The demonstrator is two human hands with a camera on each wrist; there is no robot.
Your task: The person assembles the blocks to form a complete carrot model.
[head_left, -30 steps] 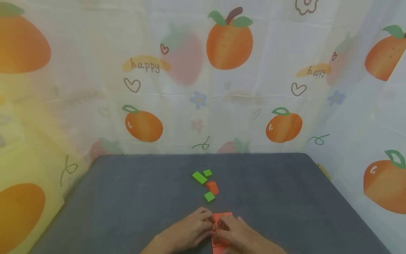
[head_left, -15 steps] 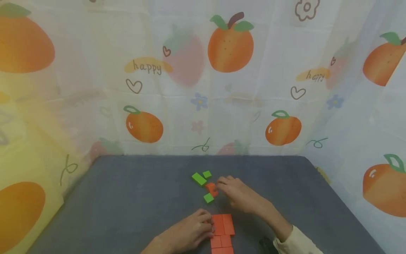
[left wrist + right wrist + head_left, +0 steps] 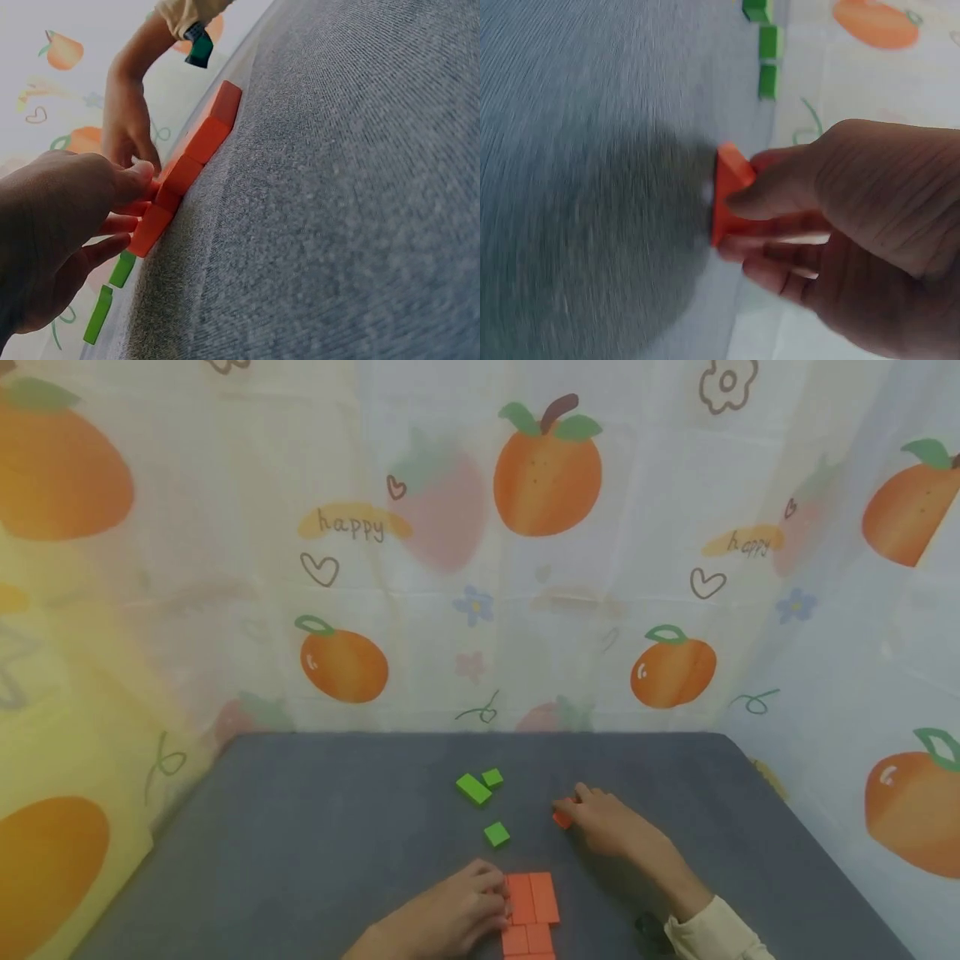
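My right hand [image 3: 611,822] pinches an orange-red block [image 3: 729,191] between thumb and fingers, low over the dark table right of the green blocks. In the right wrist view the block shows a slanted, wedge-like face, and the fingers cover part of it. Several orange-red blocks [image 3: 531,900] lie flat and edge to edge in front, running off the bottom of the head view. My left hand [image 3: 465,906] rests with bent fingers against their left side. In the left wrist view its fingertips [image 3: 139,172] touch the near end of this row [image 3: 204,142].
Beyond the row sit three green blocks: a long one [image 3: 474,789], a small one [image 3: 492,778] beside it, and another small one [image 3: 497,834] closer in. A fruit-print curtain [image 3: 420,635] stands behind the grey table [image 3: 322,835]. A dark green item [image 3: 199,49] hangs at the right sleeve.
My right hand left the orange row, reached the loose orange-red block among the green ones, and has drawn it to the right. The left hand stays beside the row.
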